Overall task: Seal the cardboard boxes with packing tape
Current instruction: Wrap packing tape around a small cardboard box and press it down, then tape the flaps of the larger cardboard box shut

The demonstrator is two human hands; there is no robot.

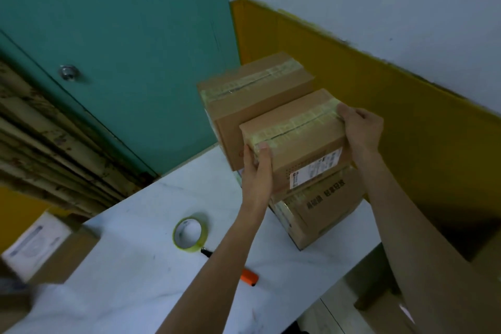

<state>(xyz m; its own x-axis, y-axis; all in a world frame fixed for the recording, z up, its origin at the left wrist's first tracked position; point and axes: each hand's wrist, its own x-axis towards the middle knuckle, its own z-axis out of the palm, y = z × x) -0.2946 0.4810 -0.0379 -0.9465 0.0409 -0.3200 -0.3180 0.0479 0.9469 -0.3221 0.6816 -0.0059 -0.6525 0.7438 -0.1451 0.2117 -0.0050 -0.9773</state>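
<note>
Both hands, left (pixel 257 171) and right (pixel 362 131), grip taped box (pixel 295 138) ends, seemingly atop stack; tape roll (pixel 190 234) at 7 o'clock on table (pixel 135 266).

Blurred carton (pixel 40 249) against the left edge; orange tool (pixel 249 276), perhaps a marker, partly behind the left forearm (pixel 217 266).

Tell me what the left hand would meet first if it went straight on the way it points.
Probably the larger taped box behind: the left hand, gripping the small box, points up toward its side. Depth is unclear.
</note>
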